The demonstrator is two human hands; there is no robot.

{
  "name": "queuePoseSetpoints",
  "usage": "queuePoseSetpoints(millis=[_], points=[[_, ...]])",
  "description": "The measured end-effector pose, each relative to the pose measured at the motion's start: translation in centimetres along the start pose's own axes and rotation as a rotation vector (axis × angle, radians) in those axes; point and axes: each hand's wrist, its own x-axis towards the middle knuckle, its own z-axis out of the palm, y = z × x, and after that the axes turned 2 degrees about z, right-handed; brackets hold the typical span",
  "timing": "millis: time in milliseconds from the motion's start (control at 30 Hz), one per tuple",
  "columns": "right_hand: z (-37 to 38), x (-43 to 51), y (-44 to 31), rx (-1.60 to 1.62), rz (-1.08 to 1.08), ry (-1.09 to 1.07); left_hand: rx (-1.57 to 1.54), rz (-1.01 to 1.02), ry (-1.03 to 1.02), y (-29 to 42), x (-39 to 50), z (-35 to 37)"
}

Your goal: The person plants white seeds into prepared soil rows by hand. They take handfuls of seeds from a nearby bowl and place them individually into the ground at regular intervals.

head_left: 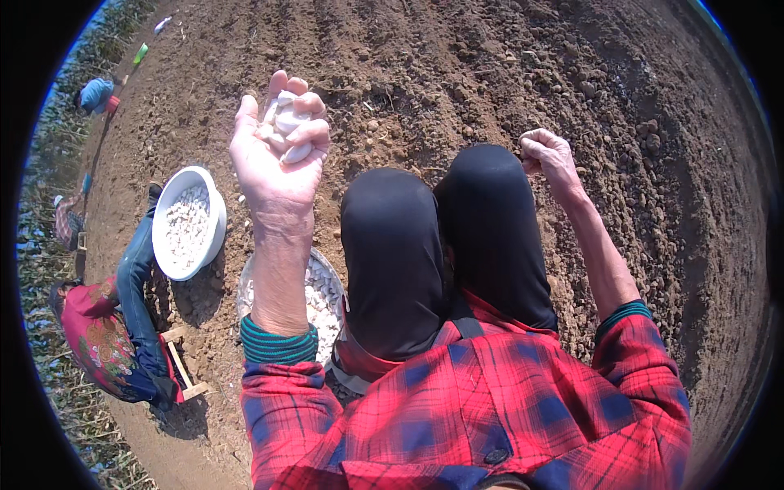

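Observation:
My left hand (278, 177) is raised palm up, its fingers curled over several pale garlic cloves (290, 120). Beyond my right knee, my right hand (549, 154) hangs above the soil with its fingers curled closed; no object shows in it. Under my left forearm, partly hidden by it, a round container (331, 266) of cloves stands beside my left thigh.
Tilled, cloddy soil (416, 79) with shallow furrows stretches ahead. At left, a white basin (217, 236) of cloves stands by a person (101, 343) seated on a low wooden stool (179, 362). Farther off, other people (96, 96) work beside tall vegetation (46, 159).

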Motion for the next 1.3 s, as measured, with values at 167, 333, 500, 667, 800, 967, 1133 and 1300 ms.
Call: queuePoseSetpoints(millis=[167, 333, 500, 667, 800, 967, 1133, 1300], points=[[7.8, 1.8, -11.8, -0.097, -0.515, -0.524, -0.103, 0.05, 0.216, -3.0, 4.7, -4.3], [15.5, 6.8, -10.9, -0.549, -0.798, -0.634, 0.094, -0.009, 0.337, -5.0, 10.2, -8.5], [16.4, 12.5, -5.7, -0.816, -0.665, -0.633, 0.323, -0.101, 0.297, -7.5, 14.5, -14.0], [12.5, 15.5, 0.3, -0.549, -0.586, -0.682, 0.215, -0.37, 0.297, -10.7, 16.4, -20.7], [5.6, 14.5, 5.1, -0.002, 0.057, -0.321, -0.004, -0.526, 0.359, -12.0, 15.2, -25.6], [1.1, 10.1, 14.1, 0.279, 0.432, 0.039, 0.027, -0.59, 0.486, -11.2, 12.4, -29.6], [1.3, 8.9, 20.9, 0.05, 0.501, 0.038, 0.136, -0.553, 0.567, -10.4, 10.1, -30.2], [1.7, 9.7, 23.1, -0.568, 0.173, 0.042, 0.103, -0.529, 0.577, -11.4, 9.1, -30.3]])
